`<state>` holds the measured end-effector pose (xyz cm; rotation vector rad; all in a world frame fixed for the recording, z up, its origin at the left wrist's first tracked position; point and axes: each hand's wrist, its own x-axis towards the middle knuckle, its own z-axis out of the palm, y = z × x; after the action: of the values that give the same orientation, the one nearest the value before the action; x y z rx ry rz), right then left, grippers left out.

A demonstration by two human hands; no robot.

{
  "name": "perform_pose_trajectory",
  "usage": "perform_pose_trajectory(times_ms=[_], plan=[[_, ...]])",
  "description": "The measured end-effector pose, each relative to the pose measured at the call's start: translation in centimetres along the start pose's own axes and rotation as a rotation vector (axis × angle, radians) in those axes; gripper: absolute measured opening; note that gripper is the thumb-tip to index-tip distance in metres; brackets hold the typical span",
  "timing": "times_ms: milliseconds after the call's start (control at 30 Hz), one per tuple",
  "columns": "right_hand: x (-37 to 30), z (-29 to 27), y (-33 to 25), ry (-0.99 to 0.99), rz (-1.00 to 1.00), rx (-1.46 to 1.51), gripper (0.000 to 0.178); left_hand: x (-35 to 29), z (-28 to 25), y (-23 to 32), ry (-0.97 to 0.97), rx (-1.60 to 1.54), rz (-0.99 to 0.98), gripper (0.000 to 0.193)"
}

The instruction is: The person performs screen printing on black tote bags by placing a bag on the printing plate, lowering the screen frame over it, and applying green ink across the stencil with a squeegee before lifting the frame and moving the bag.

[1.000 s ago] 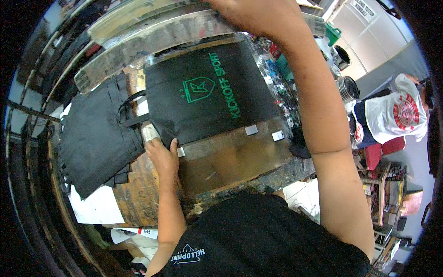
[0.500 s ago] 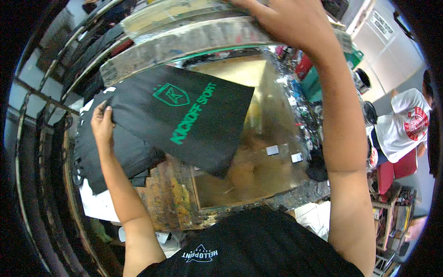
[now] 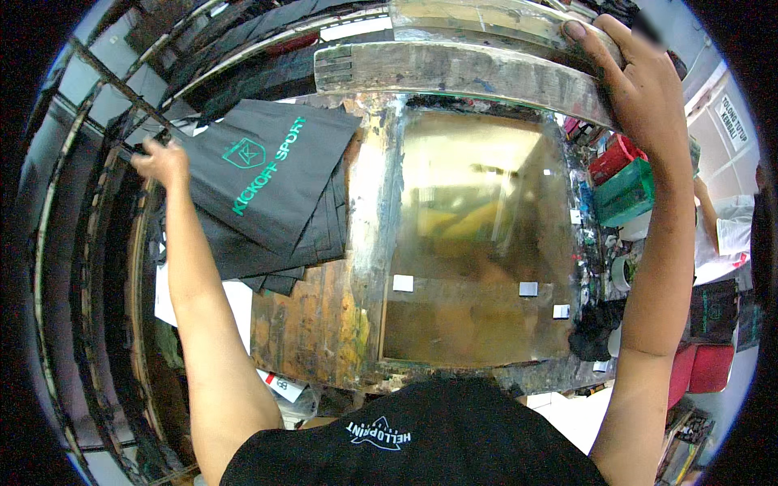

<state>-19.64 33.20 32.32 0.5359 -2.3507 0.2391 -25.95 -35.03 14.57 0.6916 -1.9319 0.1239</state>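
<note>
Reaching out at the far left, the left hand [image 3: 166, 164] is beside the black bag [image 3: 263, 182] with green print, at its left edge. Its fingers are a little apart and partly bent, and they point away from the print. The bag lies to the right of these fingers, spread flat but turned at an angle, on top of a stack of black bags [image 3: 328, 231]. Whether the fingers pinch its edge or a handle, I cannot tell.

The right hand [image 3: 648, 89] is well apart from the bag, at the upper right. Its fingers are closed around the wooden frame [image 3: 462, 71], with the thumb on the near side. This frame is raised above the far end of a shiny brown plate [image 3: 470, 328], on which small white pieces [image 3: 528, 289] sit near the lower part. The stack rests on the stained wooden surface [image 3: 312, 336], left of the plate. Near the right forearm stands a green container [image 3: 624, 196].
</note>
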Motion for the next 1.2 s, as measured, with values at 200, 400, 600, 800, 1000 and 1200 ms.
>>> perform_pose_trajectory(times_ms=[200,400,600,800,1000,1200], plan=[[-0.8,0.2,-0.3,-0.052,0.023,-0.003,0.055,-19.7,-13.6,8.2,-0.552,-0.557,0.835,0.015],[-1.2,0.2,-0.9,-0.018,0.049,-0.001,0.056,-28.5,-19.7,3.1,-0.604,-0.487,0.467,0.031],[-1.5,0.2,-0.6,0.027,-0.028,-0.049,0.057,-28.4,-20.1,2.3,-0.617,-0.418,0.527,0.037],[-2.0,0.4,-1.0,0.016,-0.042,-0.14,0.064,-27.6,-17.7,0.4,-0.651,-0.369,0.636,0.033],[-2.4,0.5,-0.7,0.101,-0.063,-0.16,0.068,-27.0,-16.4,0.2,-0.642,-0.368,0.631,0.036],[-2.0,0.7,-0.7,0.09,-0.065,-0.132,0.069,-25.0,-14.9,3.0,-0.551,-0.459,0.574,0.047]])
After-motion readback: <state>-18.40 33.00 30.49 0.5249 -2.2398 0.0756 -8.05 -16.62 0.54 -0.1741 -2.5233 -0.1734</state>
